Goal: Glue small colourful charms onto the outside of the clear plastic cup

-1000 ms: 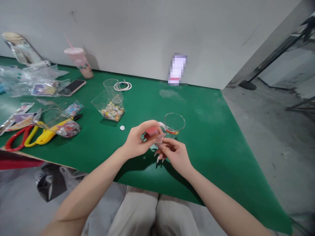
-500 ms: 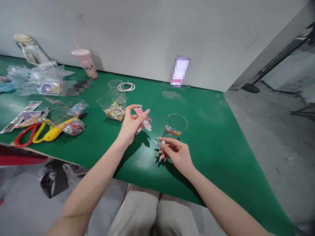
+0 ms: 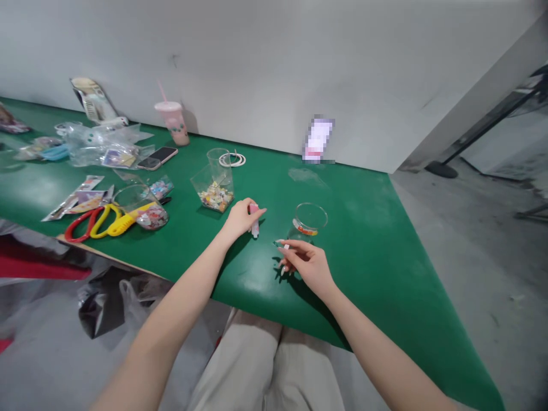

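Note:
My left hand point(image 3: 240, 219) is closed round a small pink-and-clear squeeze tube point(image 3: 255, 229), nozzle pointing down, low over the table; whether it rests there I cannot tell. My right hand point(image 3: 309, 261) pinches a small piece between thumb and forefinger, with greenish-clear and white parts showing; its kind is too small to make out. Just behind that hand stands a clear cup point(image 3: 311, 212) with a row of red, orange and white bits on its side. Farther left, an angular clear cup point(image 3: 215, 195) holds many small colourful pieces.
Scissors with red and yellow handles point(image 3: 88, 224), a yellow-handled tool point(image 3: 124, 225) and a tipped cup of bits point(image 3: 152, 217) lie left. Behind are a phone point(image 3: 158, 158), a pink drink cup point(image 3: 173, 123), a white cable point(image 3: 237, 159) and a lit phone point(image 3: 317, 140) against the wall.
My left hand has lowered the tube toward the table. My right hand keeps its pinch near the cup. The view has shifted, showing more of the table's left side.

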The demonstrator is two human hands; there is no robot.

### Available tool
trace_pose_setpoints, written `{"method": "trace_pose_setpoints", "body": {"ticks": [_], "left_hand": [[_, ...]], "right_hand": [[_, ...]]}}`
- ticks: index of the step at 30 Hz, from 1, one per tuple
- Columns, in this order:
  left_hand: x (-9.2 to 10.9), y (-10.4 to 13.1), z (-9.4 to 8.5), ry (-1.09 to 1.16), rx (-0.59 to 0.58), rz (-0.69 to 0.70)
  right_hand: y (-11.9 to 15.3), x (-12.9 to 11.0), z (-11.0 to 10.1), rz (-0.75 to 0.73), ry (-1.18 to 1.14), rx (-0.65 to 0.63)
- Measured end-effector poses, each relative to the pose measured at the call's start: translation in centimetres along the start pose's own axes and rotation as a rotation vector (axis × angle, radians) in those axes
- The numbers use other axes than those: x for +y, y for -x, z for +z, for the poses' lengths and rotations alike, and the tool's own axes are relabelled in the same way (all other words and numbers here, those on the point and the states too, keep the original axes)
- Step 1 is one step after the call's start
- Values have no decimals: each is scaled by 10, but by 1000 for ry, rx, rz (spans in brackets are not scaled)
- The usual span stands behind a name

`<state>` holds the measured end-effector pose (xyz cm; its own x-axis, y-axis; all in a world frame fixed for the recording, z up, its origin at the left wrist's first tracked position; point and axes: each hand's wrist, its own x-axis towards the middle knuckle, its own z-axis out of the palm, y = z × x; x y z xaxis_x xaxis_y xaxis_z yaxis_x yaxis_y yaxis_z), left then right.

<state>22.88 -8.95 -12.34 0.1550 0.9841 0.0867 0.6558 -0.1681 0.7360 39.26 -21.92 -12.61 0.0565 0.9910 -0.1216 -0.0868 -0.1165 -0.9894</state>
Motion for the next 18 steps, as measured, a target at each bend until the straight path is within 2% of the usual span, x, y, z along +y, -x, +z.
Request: {"method": "trace_pose_setpoints", "body": {"ticks": [4,7,8,11,12,15,18], "left_hand": [[5,7,-6,-94,166,103],[22,35,-19,50,267,178],[28,50,-23,162,243,179],[43,100,-27,613,-45,47],[46,117,-26,725,-83,32],[52,157,-16,879,-75,105],[60,178,-1,991,-42,176]], "right_hand": [[4,-1,2,-76,44,23],[15,-7,5,-172,102,67],[21,-11,7,-201,116,79],[38,-22,14,-253,115,111],[44,-25,17,-254,101,114],[64,-31,29,-256,63,93],[81,-33,39,-300,74,118]]}}
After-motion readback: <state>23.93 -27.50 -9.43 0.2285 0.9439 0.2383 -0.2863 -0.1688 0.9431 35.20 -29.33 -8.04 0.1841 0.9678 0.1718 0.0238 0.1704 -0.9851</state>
